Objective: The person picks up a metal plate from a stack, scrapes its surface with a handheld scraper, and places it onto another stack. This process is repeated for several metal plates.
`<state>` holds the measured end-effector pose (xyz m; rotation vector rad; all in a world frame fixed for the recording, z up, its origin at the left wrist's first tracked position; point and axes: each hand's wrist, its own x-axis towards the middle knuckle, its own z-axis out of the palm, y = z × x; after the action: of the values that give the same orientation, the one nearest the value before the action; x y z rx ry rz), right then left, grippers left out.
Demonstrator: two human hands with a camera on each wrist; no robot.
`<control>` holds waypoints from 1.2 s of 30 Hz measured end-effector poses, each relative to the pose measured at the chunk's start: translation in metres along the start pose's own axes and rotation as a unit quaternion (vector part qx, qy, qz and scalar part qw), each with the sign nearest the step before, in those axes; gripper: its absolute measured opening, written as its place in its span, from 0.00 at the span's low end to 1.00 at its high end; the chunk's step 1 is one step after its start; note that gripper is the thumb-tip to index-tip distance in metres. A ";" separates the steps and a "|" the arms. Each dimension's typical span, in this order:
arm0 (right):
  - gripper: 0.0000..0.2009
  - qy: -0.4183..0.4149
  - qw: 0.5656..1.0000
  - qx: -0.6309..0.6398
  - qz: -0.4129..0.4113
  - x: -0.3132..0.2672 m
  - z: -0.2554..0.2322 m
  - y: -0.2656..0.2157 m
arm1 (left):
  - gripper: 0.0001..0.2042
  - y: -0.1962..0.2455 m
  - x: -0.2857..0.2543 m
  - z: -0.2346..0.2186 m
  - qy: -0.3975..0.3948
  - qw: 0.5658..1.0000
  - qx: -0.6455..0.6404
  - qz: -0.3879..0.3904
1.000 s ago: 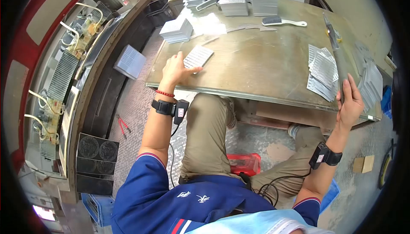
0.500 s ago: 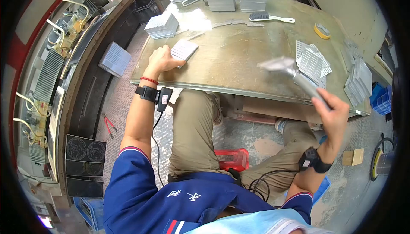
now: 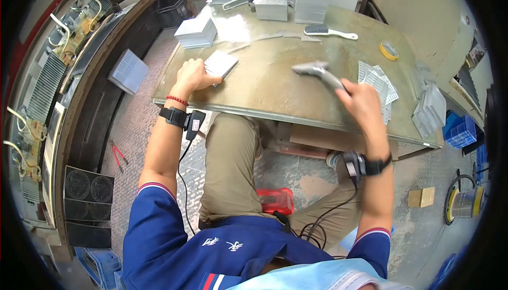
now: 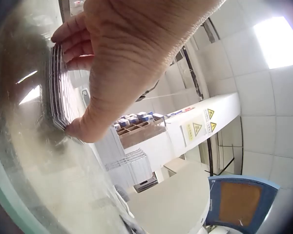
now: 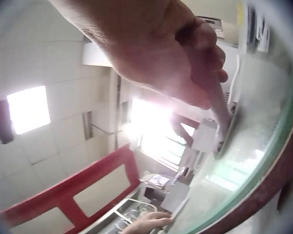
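At the table's left side, my left hand holds a small stack of thin light plates lying on the top. In the left wrist view, the thumb and fingertips of this hand touch opposite ends of the stack. My right hand grips the handle of a grey tool, whose flat head is over the middle of the table. The right wrist view shows the fingers of the hand curled round the tool.
Taller plate stacks stand behind the left hand and at the back. A brush lies toward the back, with a yellow tape roll farther right. Loose perforated sheets lie beyond the right hand; more plates are at the right edge.
My right hand has swung the tool leftward from the right side to the table's middle, its head now pointing left. The left hand has stayed at the small stack while the head view shifted.
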<state>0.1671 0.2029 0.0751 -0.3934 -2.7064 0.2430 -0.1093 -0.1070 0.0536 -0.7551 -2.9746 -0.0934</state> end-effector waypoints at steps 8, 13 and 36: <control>0.11 0.054 0.993 0.093 0.048 -0.020 -0.024 -0.019 | 0.33 -0.004 -0.007 -0.001 0.007 0.999 -0.034 0.004; 0.14 0.006 0.991 0.123 0.046 -0.090 -0.054 -0.047 | 0.32 -0.005 -0.007 -0.001 0.019 0.999 -0.045 0.007; 0.16 0.109 0.829 0.471 0.281 -0.022 0.012 0.010 | 0.34 0.107 -0.070 -0.005 0.089 0.966 -0.169 0.172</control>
<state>0.1839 0.2039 0.0545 -0.8061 -1.8457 1.4979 0.0031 -0.0463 0.0567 -1.2147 -2.6404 -0.6239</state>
